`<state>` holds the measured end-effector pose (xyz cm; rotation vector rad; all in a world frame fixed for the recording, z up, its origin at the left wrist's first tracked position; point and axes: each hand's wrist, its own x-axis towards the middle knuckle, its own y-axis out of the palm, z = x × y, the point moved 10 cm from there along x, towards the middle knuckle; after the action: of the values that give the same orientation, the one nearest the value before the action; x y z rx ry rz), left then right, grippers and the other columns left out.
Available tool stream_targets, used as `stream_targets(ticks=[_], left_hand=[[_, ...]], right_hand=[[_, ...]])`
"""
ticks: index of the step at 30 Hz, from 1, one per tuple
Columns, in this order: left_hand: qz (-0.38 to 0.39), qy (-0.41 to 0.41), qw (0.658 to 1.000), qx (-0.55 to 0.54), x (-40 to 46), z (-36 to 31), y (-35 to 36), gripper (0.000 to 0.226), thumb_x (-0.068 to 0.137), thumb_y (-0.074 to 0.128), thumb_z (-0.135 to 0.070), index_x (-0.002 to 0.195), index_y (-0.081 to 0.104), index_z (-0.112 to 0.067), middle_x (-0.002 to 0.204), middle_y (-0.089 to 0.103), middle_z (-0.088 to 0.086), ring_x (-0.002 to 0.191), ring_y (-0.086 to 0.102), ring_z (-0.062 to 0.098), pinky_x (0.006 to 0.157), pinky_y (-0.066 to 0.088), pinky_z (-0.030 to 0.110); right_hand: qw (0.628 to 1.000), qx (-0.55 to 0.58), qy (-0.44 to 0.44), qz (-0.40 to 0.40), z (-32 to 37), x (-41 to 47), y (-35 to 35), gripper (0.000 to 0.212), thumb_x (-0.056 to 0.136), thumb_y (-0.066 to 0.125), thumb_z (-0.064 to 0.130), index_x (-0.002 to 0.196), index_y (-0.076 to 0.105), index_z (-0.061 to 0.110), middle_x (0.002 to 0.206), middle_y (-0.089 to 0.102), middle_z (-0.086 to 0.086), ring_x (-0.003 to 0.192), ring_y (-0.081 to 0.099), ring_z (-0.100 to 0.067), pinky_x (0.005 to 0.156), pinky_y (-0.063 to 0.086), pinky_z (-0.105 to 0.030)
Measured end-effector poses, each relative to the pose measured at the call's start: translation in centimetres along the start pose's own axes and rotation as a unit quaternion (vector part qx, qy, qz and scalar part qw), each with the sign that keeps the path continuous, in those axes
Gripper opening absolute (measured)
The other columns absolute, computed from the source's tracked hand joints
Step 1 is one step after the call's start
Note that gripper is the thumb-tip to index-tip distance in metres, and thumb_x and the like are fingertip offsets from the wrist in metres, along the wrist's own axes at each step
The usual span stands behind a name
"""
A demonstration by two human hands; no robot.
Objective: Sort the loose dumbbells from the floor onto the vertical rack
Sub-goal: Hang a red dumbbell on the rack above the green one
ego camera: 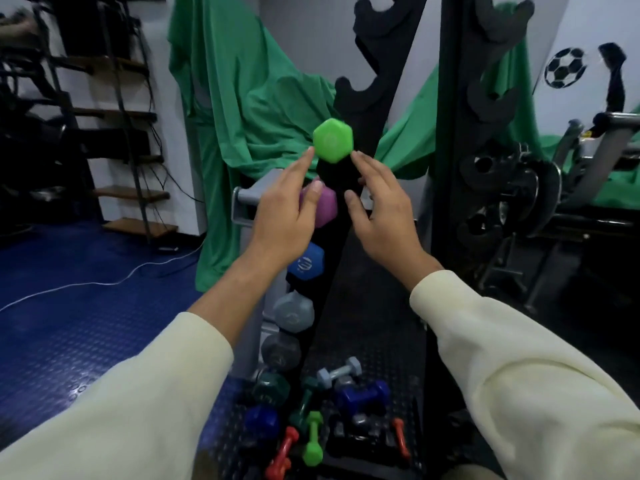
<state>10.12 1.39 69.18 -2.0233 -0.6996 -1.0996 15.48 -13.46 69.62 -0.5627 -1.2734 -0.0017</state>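
Both hands, left hand (282,209) and right hand (382,216), are flanking the glossy hexagonal green dumbbell (332,140) seated on the black rack (374,109), fingers straight, gripping nothing.

Rack (367,109) centre frame, dumbbells stacked down its left edge. Top dumbbell (332,140) sits between left hand (282,209) and right hand (384,209). Loose dumbbells (313,438) on floor (69,306), bottom centre.
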Motion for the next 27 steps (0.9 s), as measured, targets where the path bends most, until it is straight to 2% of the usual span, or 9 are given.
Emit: stream_targets(ticks=[3, 5, 8, 12, 15, 19, 22, 25, 27], left_hand=[[-0.059, -0.020, 0.998, 0.010, -2.5, 1.0, -1.1, 0.042, 0.106, 0.054, -0.036, 0.142, 0.058, -0.013, 0.131, 0.066, 0.003, 0.116, 0.064, 0.017, 0.099, 0.055, 0.040], [-0.076, -0.041, 0.996, -0.012, -5.0, 1.5, -1.2, 0.037, 0.105, 0.056, -0.039, 0.134, 0.063, -0.016, 0.119, 0.067, 0.000, 0.101, 0.067, 0.015, 0.084, 0.059, 0.044], [-0.059, -0.048, 0.997, -0.009, -9.7, 1.3, 0.3, 0.032, 0.104, 0.059, -0.040, 0.123, 0.067, -0.016, 0.107, 0.064, -0.001, 0.086, 0.066, 0.012, 0.071, 0.058, 0.039], [-0.016, -0.098, 0.995, -0.027, -16.5, 2.1, 3.2, 0.027, 0.100, 0.063, -0.040, 0.107, 0.070, -0.015, 0.086, 0.067, -0.003, 0.069, 0.062, 0.009, 0.063, 0.053, 0.028], [0.048, -0.149, 0.987, -0.031, -20.9, 4.2, 5.9, 0.023, 0.099, 0.063, -0.040, 0.095, 0.071, -0.019, 0.071, 0.066, -0.007, 0.065, 0.063, 0.009, 0.060, 0.050, 0.023], [0.158, -0.239, 0.958, 0.025, -26.7, 9.0, 10.7, 0.029, 0.097, 0.062, -0.047, 0.081, 0.065, -0.024, 0.061, 0.061, -0.009, 0.062, 0.060, 0.007, 0.061, 0.049, 0.032], [0.242, -0.331, 0.909, 0.071, -31.4, 13.5, 14.0, 0.031, 0.090, 0.058, -0.056, 0.082, 0.066, -0.028, 0.063, 0.064, -0.006, 0.069, 0.065, 0.017, 0.066, 0.055, 0.035], [0.305, -0.374, 0.870, 0.094, -35.5, 16.4, 16.2, 0.033, 0.086, 0.056, -0.061, 0.087, 0.066, -0.030, 0.070, 0.068, -0.003, 0.074, 0.068, 0.023, 0.068, 0.058, 0.038], [0.341, -0.391, 0.848, 0.109, -38.1, 18.0, 17.4, 0.033, 0.085, 0.058, -0.061, 0.092, 0.068, -0.030, 0.079, 0.071, -0.002, 0.081, 0.068, 0.024, 0.072, 0.059, 0.039]], right_hand=[[1.000, -0.003, 0.014, 0.013, -1.0, -3.4, -0.4, 0.045, 0.098, 0.063, 0.007, 0.143, 0.059, 0.008, 0.127, 0.062, -0.005, 0.111, 0.057, -0.008, 0.099, 0.046, -0.018], [0.999, 0.000, 0.042, 0.033, -2.4, -6.3, -0.4, 0.042, 0.097, 0.064, 0.007, 0.138, 0.063, 0.011, 0.122, 0.061, -0.002, 0.103, 0.058, -0.005, 0.092, 0.049, -0.021], [0.991, 0.004, 0.107, 0.075, -4.8, -11.6, 0.5, 0.038, 0.098, 0.065, 0.012, 0.135, 0.065, 0.017, 0.118, 0.059, 0.003, 0.091, 0.061, -0.009, 0.082, 0.051, -0.022], [0.971, 0.018, 0.188, 0.149, -7.7, -18.9, 2.2, 0.030, 0.098, 0.068, 0.015, 0.127, 0.070, 0.021, 0.114, 0.058, 0.005, 0.086, 0.062, -0.009, 0.079, 0.053, -0.022], [0.946, 0.015, 0.238, 0.218, -9.8, -24.4, 3.7, 0.028, 0.097, 0.070, 0.018, 0.124, 0.072, 0.023, 0.107, 0.059, 0.007, 0.084, 0.061, -0.005, 0.081, 0.050, -0.019], [0.905, 0.012, 0.288, 0.312, -11.3, -30.7, 7.1, 0.025, 0.095, 0.071, 0.020, 0.120, 0.075, 0.024, 0.108, 0.061, 0.006, 0.087, 0.061, 0.001, 0.080, 0.043, -0.007], [0.876, 0.021, 0.325, 0.356, -12.4, -34.4, 10.2, 0.024, 0.095, 0.072, 0.021, 0.119, 0.074, 0.025, 0.113, 0.061, 0.003, 0.091, 0.063, -0.008, 0.086, 0.046, -0.016], [0.853, 0.012, 0.343, 0.394, -13.4, -38.0, 13.3, 0.026, 0.094, 0.072, 0.020, 0.120, 0.075, 0.022, 0.114, 0.061, 0.000, 0.091, 0.060, -0.009, 0.088, 0.041, -0.014], [0.827, 0.009, 0.370, 0.423, -14.5, -41.1, 15.4, 0.027, 0.094, 0.073, 0.022, 0.121, 0.075, 0.021, 0.114, 0.062, -0.004, 0.093, 0.064, -0.016, 0.093, 0.047, -0.025]])
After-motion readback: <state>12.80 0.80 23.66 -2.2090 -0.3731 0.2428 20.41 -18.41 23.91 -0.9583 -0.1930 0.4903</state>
